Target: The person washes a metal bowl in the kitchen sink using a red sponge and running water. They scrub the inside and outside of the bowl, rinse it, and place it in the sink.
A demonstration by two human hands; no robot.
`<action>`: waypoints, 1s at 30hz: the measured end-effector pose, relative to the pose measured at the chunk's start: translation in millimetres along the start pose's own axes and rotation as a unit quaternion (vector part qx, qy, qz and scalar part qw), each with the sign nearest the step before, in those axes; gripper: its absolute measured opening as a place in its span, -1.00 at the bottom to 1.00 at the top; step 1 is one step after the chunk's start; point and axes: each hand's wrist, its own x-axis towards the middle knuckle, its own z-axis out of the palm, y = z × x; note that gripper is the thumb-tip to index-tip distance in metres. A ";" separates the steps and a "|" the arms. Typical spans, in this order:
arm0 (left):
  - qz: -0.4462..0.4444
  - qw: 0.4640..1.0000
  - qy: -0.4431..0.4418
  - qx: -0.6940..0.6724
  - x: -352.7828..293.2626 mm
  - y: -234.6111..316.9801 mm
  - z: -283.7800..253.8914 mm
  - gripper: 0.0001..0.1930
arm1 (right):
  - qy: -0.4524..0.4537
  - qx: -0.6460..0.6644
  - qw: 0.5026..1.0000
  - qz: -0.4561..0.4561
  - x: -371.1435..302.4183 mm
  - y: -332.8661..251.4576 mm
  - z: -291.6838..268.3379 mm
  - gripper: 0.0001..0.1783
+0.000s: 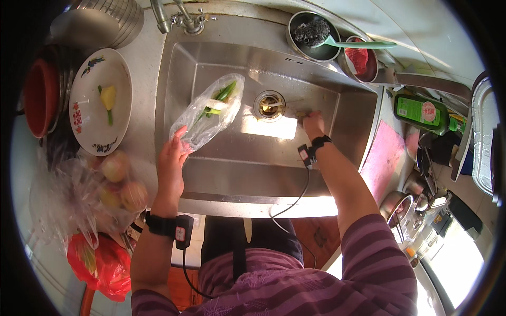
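My left hand (175, 152) grips the lower end of a clear plastic bag (196, 127) over the left part of the steel sink (221, 176). Green onion scraps (225, 94) and paler pieces show in the bag. My right hand (314, 124) reaches down to the sink floor, right of the drain (270, 105). Its fingers are drawn together beside small brownish scraps (300, 114); what they pinch, if anything, is too small to make out. Pale yellowish bits lie in the drain strainer.
Left of the sink, an oval plate (83, 111) bears a yellow-and-green vegetable piece (108, 99). Bagged round fruit (117, 167) sits nearer. The faucet (188, 22) rises behind. A bowl (291, 34) with a scrubber (312, 32) and a green bottle (421, 113) stand at right.
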 end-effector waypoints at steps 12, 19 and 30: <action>0.000 1.000 0.008 0.007 -1.2 1.3 2.8 -0.60 | 0.124 0.222 0.967 -0.027 -3.8 -75.5 -24.7 -0.63; -0.001 1.000 0.004 0.003 2.1 -0.3 2.4 -0.60 | 0.197 0.105 0.974 -0.036 43.5 22.2 -7.0 -0.67; 0.003 1.000 0.007 -0.006 4.3 5.4 5.3 -0.60 | -0.106 0.314 0.858 -0.392 -82.5 -118.7 16.9 -0.71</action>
